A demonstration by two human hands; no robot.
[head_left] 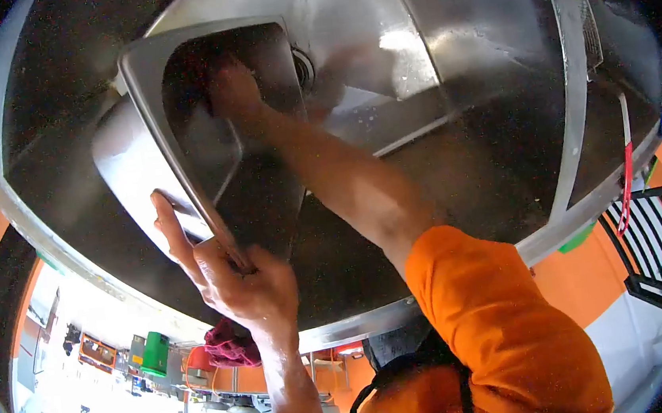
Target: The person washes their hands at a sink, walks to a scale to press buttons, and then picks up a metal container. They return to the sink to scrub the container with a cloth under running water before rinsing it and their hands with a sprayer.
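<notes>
A deep rectangular stainless steel pan [132, 166] stands tilted over the sink counter, its open side turned towards me. My left hand [247, 282] is closed around the pan's near rim, the fingers along the outer wall and the thumb side at the lip. Inside the pan is my right hand [236, 92], close to the dark inner wall. Its fingers are blurred and in shadow, so I cannot see whether they hold anything. Behind the pan lies the metal sink basin [360, 12], with a round drain [303, 70] partly covered by the pan's edge.
A raised metal edge [571, 96] runs along the counter's right side. Beyond it lies a tool with a red handle [627, 178]. A maroon cloth [231, 343] hangs below the front edge. A black rack [654, 247] stands to the right, and a green container [154, 353] is farther off.
</notes>
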